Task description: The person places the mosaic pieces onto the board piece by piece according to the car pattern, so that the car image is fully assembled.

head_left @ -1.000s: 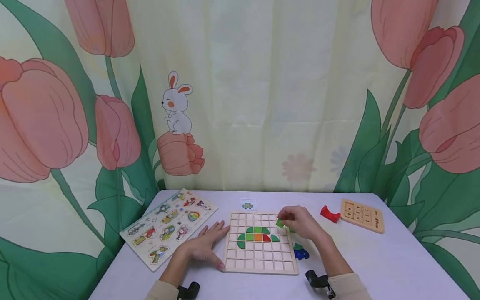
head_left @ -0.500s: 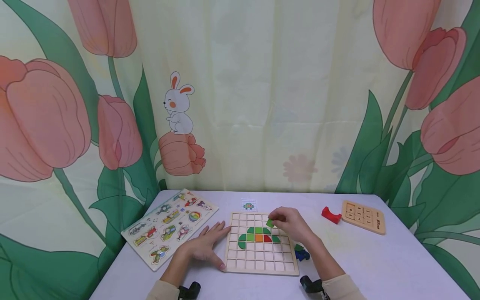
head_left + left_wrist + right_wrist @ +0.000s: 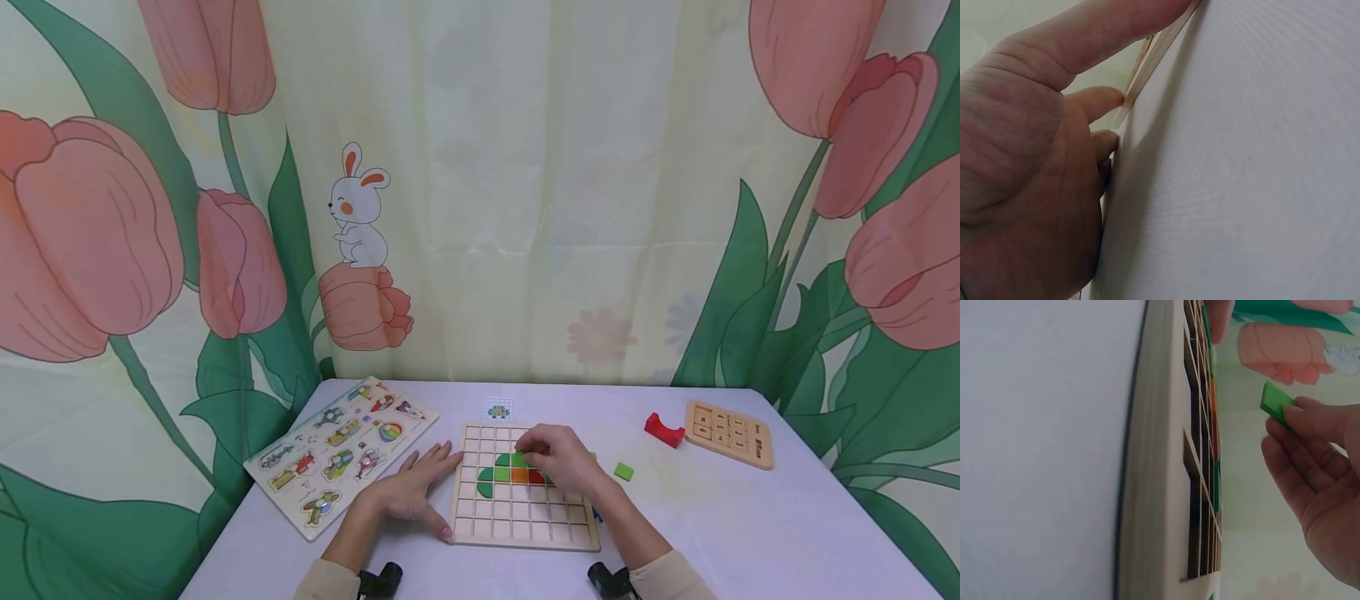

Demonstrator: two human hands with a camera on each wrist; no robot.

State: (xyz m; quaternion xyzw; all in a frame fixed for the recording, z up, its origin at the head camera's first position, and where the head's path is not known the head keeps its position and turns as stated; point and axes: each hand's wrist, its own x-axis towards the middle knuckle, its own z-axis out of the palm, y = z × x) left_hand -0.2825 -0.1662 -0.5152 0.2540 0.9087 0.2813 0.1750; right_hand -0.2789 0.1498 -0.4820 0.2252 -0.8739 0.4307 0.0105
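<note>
A square wooden grid board (image 3: 517, 531) lies in the middle of the table. In its cells sit green tiles, an orange square (image 3: 518, 475) and a red piece (image 3: 536, 477). My right hand (image 3: 561, 460) is over the board's upper middle and partly hides the coloured pattern. In the right wrist view its thumb and fingers pinch a light green square tile (image 3: 1275, 402), raised off the board. My left hand (image 3: 405, 493) rests at the board's left side with fingers spread; in the left wrist view the thumb (image 3: 1116, 28) touches the board's edge.
A picture puzzle board (image 3: 300, 450) lies to the left. Behind the grid board is a small pattern card (image 3: 498, 409). On the right are a loose green square (image 3: 623, 471), a red arch-shaped block (image 3: 663, 431) and a wooden number board (image 3: 729, 435).
My right hand has moved left with the green tile, from the board's upper right corner to over the coloured pattern. My left hand has stayed in place.
</note>
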